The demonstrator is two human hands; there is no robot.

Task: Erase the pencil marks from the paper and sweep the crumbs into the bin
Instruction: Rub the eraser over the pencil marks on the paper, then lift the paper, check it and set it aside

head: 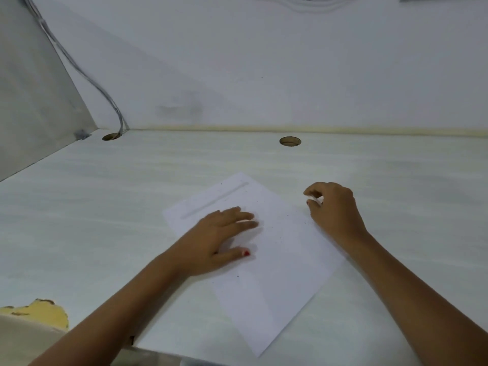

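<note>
Paper [277, 286] lies slantwise on the white desk [105, 220] in front of us, its near corner close to the desk's front edge and its far corner pointing toward the wall. On its middle we have our left hand [219, 239] laid flat, fingers straight and a little spread, pressing the sheet down and grasping nothing. Dark crumbs [274, 225] are scattered over the sheet to the right of that hand. Just off the sheet's right edge is our right hand [335, 207], knuckles up and fingers curled, thumb and fingertips pinching a small white piece that we take to be the eraser [315, 200]; whether the hand rests on the desk or is held just above it we cannot tell. Farther off, near the sheet's far left edge, a faint grey streak [215, 200] runs along the paper, and we judge it the mark left to rub. To do that well, we should set the flat hand close beside the streak so the sheet cannot buckle, rub in short light strokes along the line and away from the holding hand, and gather the crumbs toward one edge only afterwards. No bin is in view. Beyond, two cable holes [290, 141] open in the desk near the wall.
</note>
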